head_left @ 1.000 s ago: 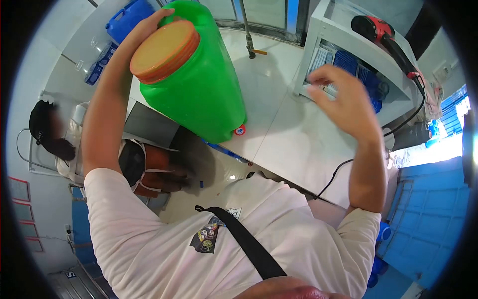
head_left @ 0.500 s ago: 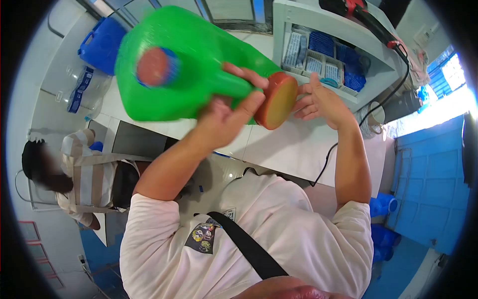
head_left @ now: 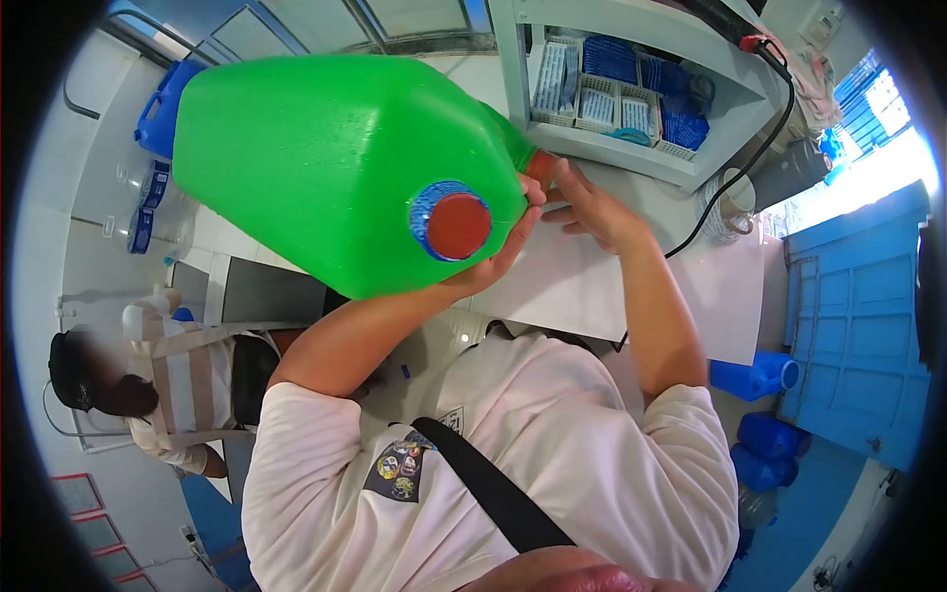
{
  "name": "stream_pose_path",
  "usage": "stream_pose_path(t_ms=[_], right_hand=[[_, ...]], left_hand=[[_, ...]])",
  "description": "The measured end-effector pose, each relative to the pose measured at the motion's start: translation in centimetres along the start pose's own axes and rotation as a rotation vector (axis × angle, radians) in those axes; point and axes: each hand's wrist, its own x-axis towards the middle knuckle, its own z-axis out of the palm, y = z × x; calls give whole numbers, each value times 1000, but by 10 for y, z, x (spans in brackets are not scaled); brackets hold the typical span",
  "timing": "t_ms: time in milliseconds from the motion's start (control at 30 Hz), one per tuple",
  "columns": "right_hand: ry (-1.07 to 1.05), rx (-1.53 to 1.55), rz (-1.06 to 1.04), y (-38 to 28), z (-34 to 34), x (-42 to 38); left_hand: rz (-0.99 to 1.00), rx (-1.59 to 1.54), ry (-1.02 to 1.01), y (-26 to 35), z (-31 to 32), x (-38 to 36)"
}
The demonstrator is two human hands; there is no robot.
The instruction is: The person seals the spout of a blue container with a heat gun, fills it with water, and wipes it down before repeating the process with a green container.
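Observation:
A large green plastic jug (head_left: 296, 148) lies tilted on its side in front of me, covering much of the upper middle of the view. On its near face is a round red cap (head_left: 460, 227) inside a blue collar. A wider orange-red lid (head_left: 541, 166) shows at its right end, partly hidden by fingers. My left hand (head_left: 508, 242) is wrapped round the jug's lower right side, with its fingertips near that lid. Beside the lid is my right hand (head_left: 597, 212), fingers stretched out and apart; its upper fingers overlap the lid's edge.
A white shelf unit (head_left: 651, 163) at the back holds baskets (head_left: 597, 104) of blue and white packs. A black cable (head_left: 755, 163) runs down to the white table (head_left: 681, 306). Several blue jugs (head_left: 755, 375) stand at right. Another person (head_left: 182, 365) is at left.
The jug has turned and swung so its body fills the upper left. Its red-capped neck moved right and down, and the orange-red lid now faces away. Both hands shifted with it.

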Motion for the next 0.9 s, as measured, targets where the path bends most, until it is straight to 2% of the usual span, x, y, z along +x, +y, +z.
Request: stream_pose_path(t_ms=[33,100,133,200,233,267,300,333,367,400,433,500,533,567,633,667,700,733,767,800,833,867,900], right_hand=[[-4,0,6,5,4,6],[67,-164,-310,21,10,25],[64,-163,-309,26,12,30],[195,-349,-615,32,16,35],[190,-352,-613,31,15,34],[351,-529,-618,30,14,33],[515,-703,-616,30,13,29],[516,-703,-613,30,10,24],[537,-849,-559,30,6,16],[556,-996,-508,30,2,10],[552,-995,-511,31,-1,4],[630,-1250,-523,34,-10,-5],[622,-1249,-524,37,-17,-7],[639,-1141,-555,38,-25,-8],[655,-1029,-594,44,-39,-12],[513,-577,-541,49,-47,-14],[359,-133,-470,50,-50,-14],[351,-134,-476,49,-48,-16],[178,315,-396,46,-46,-20],[-4,755,-297,44,-44,-21],[-10,752,-303,44,-37,-16],[1,619,-266,46,-25,-9],[13,485,-228,45,-12,0]], left_hand=[[-7,1,1,1,1,0],[21,46,26,-1,1,2],[18,48,27,-6,0,2],[-91,28,-9,-31,-5,-4],[-146,-6,-7,-47,-8,-7],[-201,-40,-3,-63,-10,-11],[-141,3,-2,-81,-18,-13],[-110,25,-2,-94,-28,-13],[-80,48,-2,-108,-37,-14],[-15,375,-43,-119,-50,-15],[50,703,-84,-125,-62,-15],[37,787,-123,-129,-89,-9],[25,864,-165,-124,-103,0],[-153,732,-134,-117,-116,9],[-124,699,-48,-94,-146,34],[-98,658,35,-83,-164,47],[-216,529,79,-72,-187,61],[-331,399,124,-62,-211,74],[-331,406,131,-52,-227,85],[-494,146,325,-43,-242,96],[-642,-125,514,-38,-256,103],[-633,-121,520,-39,-270,107],[-798,-175,467,-44,-286,113]])
